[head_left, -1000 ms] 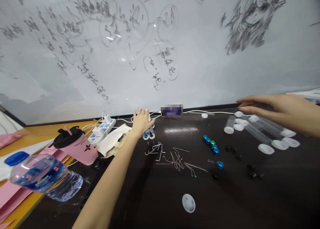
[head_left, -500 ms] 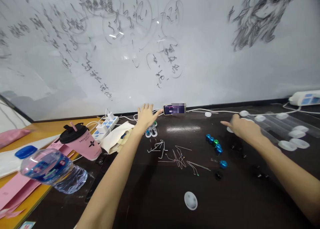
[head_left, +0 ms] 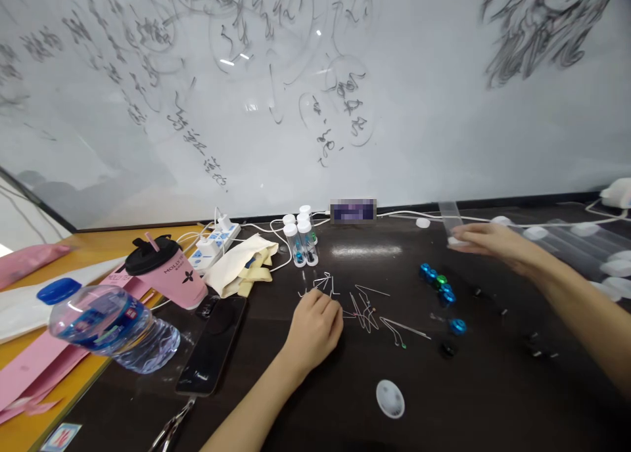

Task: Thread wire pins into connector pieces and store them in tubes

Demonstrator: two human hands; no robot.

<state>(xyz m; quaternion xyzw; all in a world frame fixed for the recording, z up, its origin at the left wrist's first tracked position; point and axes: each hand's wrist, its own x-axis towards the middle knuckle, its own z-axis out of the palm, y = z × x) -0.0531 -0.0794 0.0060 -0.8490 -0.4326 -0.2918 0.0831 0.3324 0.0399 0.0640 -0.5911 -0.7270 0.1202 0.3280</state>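
At the dark table (head_left: pixel 335 406), the right hand (head_left: pixel 495 245) is pinching 1 clear tube (head_left: pixel 450 219) by its white lower end (head_left: pixel 452 241), apparently leaving its length unobstructed, while the left hand (head_left: pixel 315 324) is lying curled beside bent wires (head_left: pixel 360 313), any grip hidden from where I'm standing.

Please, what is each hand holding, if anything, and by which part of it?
The right grip holds a tube by its lower end, at the white cap. The left grip is curled; whether it holds anything cannot be told.
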